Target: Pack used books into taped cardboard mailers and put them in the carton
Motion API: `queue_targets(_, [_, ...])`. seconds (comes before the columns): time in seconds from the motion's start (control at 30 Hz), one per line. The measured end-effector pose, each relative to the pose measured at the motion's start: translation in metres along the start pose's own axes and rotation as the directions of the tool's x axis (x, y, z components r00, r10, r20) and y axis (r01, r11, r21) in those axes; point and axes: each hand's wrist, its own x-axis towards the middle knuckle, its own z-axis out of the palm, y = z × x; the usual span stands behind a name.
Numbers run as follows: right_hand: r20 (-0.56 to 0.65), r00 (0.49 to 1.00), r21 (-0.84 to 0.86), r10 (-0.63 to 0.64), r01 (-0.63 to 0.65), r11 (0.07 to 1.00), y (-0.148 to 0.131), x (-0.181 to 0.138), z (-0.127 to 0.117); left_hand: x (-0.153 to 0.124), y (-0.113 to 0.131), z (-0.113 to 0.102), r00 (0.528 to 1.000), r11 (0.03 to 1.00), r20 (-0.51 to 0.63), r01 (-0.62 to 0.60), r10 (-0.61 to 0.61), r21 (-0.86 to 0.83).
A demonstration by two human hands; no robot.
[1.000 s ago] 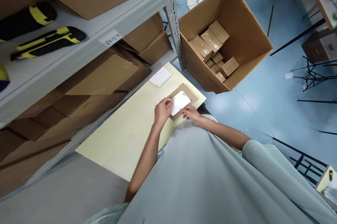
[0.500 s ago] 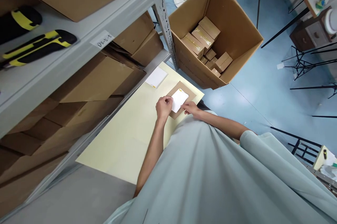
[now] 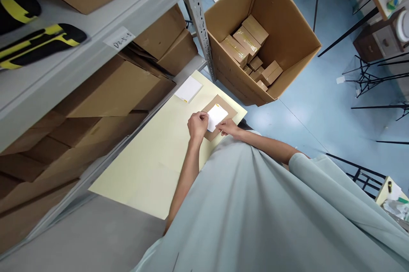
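Note:
A small white card or label (image 3: pixel 217 116) with a yellow mark at its top lies over a flat brown cardboard piece (image 3: pixel 230 111) on the pale yellow board (image 3: pixel 143 157). At the card's left edge is my left hand (image 3: pixel 197 125), its thumb and forefinger pinched together on that edge. My right hand (image 3: pixel 228 127) has its fingers curled and closed at the card's lower right corner. How firmly each grips is too small to see. A second white card or label (image 3: pixel 188 89) with a yellow mark rests further up the board.
To the left, a grey metal shelf (image 3: pixel 140 18) holds cardboard boxes (image 3: pixel 115 88) and black-and-yellow utility knives (image 3: pixel 41 46). Beyond the board stands a large open carton (image 3: pixel 287 20) with several small brown boxes (image 3: pixel 247 41) inside. Black metal legs (image 3: pixel 349 33) stand on the blue floor at right.
The view has shifted slightly. Both hands stay at the card, which still lies over the brown cardboard; my right hand has slid a little along its lower edge towards the left.

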Motion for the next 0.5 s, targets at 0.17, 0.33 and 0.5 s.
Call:
queue_targets(0.17, [0.048,0.864,-0.665,-0.5,0.402,0.629,-0.011,0.0,-0.021,-0.003,-0.006,0.008,0.991,0.991,-0.06,-0.118,0.122,0.061])
queue_targets(0.33, [0.438,0.631,-0.805,-0.64,0.593,0.034,-0.011,0.015,-0.038,-0.019,-0.011,0.017,0.96,0.972,-0.178,-0.191,0.214,0.136])
queue_targets(0.5, [0.594,0.567,-0.734,-0.571,0.673,-0.096,-0.001,0.039,-0.043,-0.044,-0.014,0.033,0.914,0.915,-0.142,-0.346,0.379,0.209])
